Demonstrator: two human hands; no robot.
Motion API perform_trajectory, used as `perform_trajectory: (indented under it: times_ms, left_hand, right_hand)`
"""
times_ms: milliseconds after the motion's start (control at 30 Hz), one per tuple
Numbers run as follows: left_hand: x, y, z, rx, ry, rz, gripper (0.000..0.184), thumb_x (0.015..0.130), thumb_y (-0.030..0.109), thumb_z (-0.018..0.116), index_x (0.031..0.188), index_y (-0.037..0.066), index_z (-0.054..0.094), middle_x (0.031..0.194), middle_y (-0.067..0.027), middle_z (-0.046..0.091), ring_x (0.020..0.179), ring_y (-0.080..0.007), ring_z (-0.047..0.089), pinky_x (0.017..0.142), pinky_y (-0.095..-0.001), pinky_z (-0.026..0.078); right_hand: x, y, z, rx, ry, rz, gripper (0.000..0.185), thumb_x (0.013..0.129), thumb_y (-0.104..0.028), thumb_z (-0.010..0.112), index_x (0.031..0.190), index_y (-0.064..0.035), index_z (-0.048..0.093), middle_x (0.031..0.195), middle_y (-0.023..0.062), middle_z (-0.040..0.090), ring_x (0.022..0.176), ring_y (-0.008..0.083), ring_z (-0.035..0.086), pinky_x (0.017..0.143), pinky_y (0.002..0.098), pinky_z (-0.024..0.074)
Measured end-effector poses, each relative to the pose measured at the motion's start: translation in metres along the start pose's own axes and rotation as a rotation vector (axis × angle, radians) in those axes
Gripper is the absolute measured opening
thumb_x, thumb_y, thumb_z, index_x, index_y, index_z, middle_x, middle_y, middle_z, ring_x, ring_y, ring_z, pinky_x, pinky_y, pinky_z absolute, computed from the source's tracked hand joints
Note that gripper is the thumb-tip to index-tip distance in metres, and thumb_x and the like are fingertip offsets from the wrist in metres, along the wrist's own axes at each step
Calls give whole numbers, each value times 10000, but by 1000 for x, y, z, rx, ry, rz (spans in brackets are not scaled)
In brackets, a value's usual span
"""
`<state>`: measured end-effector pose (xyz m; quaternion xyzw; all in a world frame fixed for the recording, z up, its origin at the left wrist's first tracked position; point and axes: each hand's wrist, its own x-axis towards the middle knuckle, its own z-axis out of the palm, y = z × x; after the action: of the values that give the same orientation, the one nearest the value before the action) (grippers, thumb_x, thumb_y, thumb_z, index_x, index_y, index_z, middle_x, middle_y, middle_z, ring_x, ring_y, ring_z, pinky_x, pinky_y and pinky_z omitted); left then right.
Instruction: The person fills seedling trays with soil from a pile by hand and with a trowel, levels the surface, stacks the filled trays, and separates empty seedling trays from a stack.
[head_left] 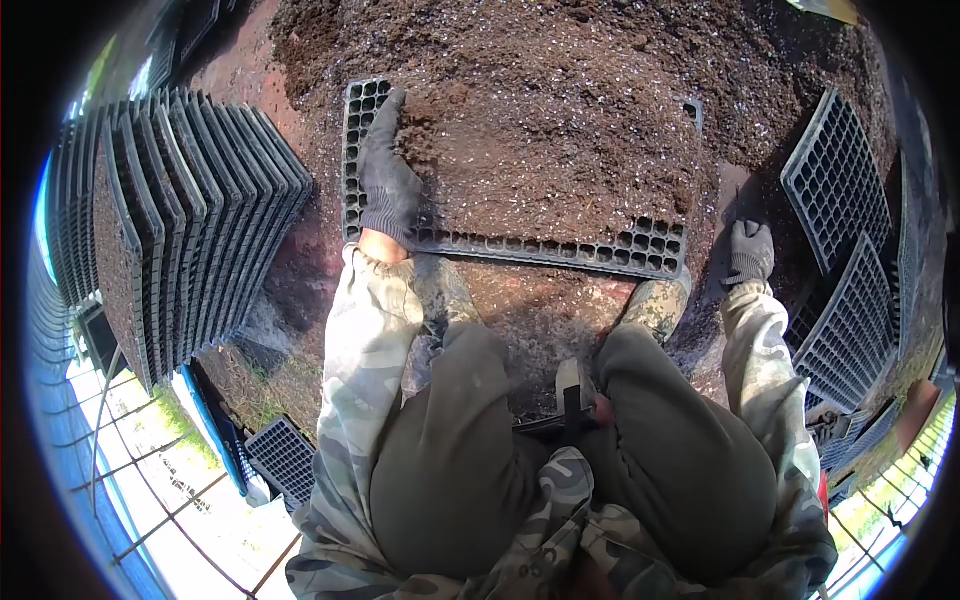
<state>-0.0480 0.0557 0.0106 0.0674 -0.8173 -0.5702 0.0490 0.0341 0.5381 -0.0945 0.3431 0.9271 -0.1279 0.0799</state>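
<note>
A black seedling tray point(560, 252) lies in front of my knees, mostly buried under dark potting soil point(550, 160). Bare cells show along its left side, its near edge and its near right corner. My left hand point(388, 185), in a dark glove, rests on the left part of the tray against the edge of the soil, fingers stretched out together. To the right of the tray, my gloved right hand point(750, 252) is closed in a fist. A flat greyish strip lies beside its fingers; whether the hand grips it, I cannot tell.
A tall stack of soil-filled trays point(200, 220) stands on the left. Several black trays point(838, 180) lean at the right. A large heap of soil point(600, 50) spreads across the far side. Another tray point(283, 460) lies low at the left, near a wire grid point(150, 490).
</note>
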Motion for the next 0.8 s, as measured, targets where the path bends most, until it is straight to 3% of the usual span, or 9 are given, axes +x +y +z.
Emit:
perform_trajectory:
  times_ms: [167,267,333,433,500,600,700,733,800]
  left_hand:
    - [26,-59,19,469,14,-108,652,973,548,269,1458,113,281,1516,-129,244,1408,-275,215,1154,-347,191]
    - [32,-45,50,780,17,77,531,951,423,444,1418,181,369,1486,-127,291,1374,-295,277,1110,-385,297]
    - [32,-34,60,1031,-199,348,437,876,264,583,1305,248,503,1301,-141,488,1188,-303,479,991,-395,414]
    - [34,-31,61,873,-388,368,410,800,153,628,1191,272,590,1235,-122,552,1094,-326,550,863,-402,501]
    - [25,-29,55,786,-269,480,262,845,203,610,1106,211,635,1072,-99,633,954,-328,614,740,-380,531]
    - [12,-23,34,514,-169,117,207,909,301,576,979,133,676,895,-112,663,859,-314,636,757,-384,508]
    - [4,-40,14,593,-40,400,230,906,334,578,925,134,689,944,-117,666,955,-307,625,816,-390,484]
    - [0,-38,18,600,-129,405,300,887,421,568,1044,191,679,1117,-129,619,1123,-312,549,890,-487,439]
    - [-25,-29,37,693,-193,510,367,865,472,560,1130,231,640,1217,-125,556,1187,-322,490,927,-550,391]
  right_hand:
    - [-8,-11,-9,-3,27,-30,407,797,-362,643,896,32,616,829,226,654,827,385,648,714,438,503]
    - [-5,-8,-6,-41,28,-13,404,794,-376,643,874,18,608,765,203,647,759,381,645,676,442,494]
    - [-3,-4,-2,-37,42,-28,399,793,-376,643,872,13,608,755,195,647,743,375,645,664,439,492]
    - [-4,-7,-2,-21,31,-12,395,793,-385,638,876,0,608,748,175,650,733,358,650,652,431,492]
    - [-2,-2,1,-20,53,-11,394,795,-392,635,861,-5,602,733,168,643,715,350,644,646,428,491]
    - [5,15,13,-49,103,-42,396,795,-398,638,861,-9,603,735,165,643,714,350,641,648,425,492]
    - [-1,1,2,-52,72,-21,407,794,-406,643,886,-11,617,770,170,652,747,352,647,678,425,496]
    - [-3,-6,-3,-54,7,39,418,793,-413,645,907,-11,626,798,174,660,774,352,652,701,425,500]
    - [-1,-1,2,-53,14,36,424,792,-414,649,919,-10,631,816,174,663,784,350,652,711,423,500]
